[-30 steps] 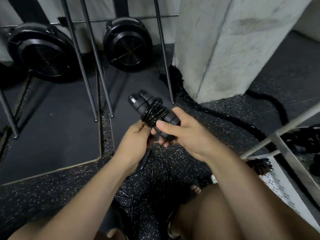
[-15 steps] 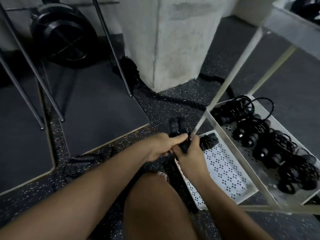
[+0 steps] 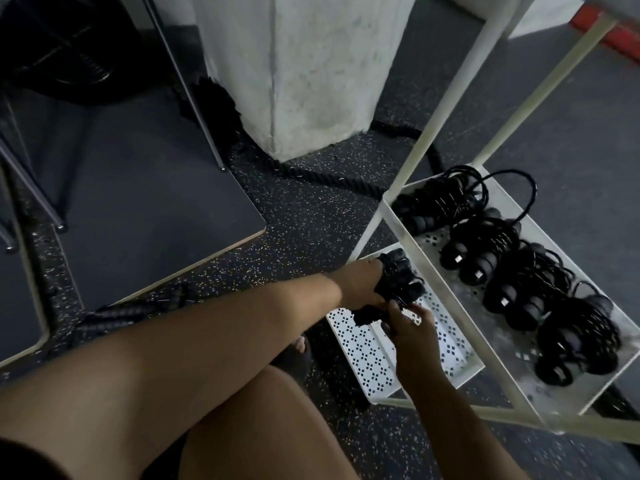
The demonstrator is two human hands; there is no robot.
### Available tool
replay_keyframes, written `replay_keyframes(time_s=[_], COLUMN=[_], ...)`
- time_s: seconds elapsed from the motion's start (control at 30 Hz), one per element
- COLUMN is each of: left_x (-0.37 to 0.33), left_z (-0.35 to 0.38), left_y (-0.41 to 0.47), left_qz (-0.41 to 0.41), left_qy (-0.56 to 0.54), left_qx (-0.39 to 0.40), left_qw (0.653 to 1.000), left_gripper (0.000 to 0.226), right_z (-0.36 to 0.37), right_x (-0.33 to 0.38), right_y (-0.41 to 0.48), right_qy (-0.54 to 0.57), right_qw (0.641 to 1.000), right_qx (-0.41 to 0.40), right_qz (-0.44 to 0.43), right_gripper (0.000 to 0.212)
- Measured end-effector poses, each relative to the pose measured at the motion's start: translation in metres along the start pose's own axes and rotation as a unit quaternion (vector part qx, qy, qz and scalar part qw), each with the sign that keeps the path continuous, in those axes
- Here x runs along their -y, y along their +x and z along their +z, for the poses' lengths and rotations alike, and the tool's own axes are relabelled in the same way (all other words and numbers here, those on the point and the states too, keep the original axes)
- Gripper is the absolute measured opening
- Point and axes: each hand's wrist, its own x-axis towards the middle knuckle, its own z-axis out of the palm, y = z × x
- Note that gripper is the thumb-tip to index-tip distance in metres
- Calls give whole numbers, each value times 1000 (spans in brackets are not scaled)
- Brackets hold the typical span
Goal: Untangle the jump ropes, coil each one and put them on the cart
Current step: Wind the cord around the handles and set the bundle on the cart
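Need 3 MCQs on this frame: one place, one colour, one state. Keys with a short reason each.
1. Where is the held jump rope?
A. on the grey mat
B. above the cart's lower shelf
C. on top of the concrete pillar

2. What colour is the cart?
A. red
B. blue
C. white

3. How do the ropes on the upper tray lie?
A. coiled in bundles
B. stretched out straight
C. hanging from the frame

Key:
1 B: the left hand and the right hand grip the bundle over the perforated lower shelf.
2 C: its posts and trays are white.
3 A: each lies wound up, the bundles side by side along the tray.
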Motion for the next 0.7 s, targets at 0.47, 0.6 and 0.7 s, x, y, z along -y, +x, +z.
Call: replay_keyframes(time_s=[0.47, 0.6, 0.7], left_x=[38, 53, 58], left_z=[60, 69, 68], left_y=[45, 37, 28], left_qz=[255, 246, 226], left_qy=[340, 326, 289], left_qx=[-142, -187, -190], left_qw=[894, 894, 911], left_gripper=[17, 40, 43], right_z=[-15, -12, -16], right_x=[-30, -20, -17], right_y=[52, 42, 25], right_qy=[-175, -139, -153], right_qw=[974, 982, 982], right_qx=[-145, -131, -103], right_qz=[23, -2, -36], right_gripper=[34, 28, 23])
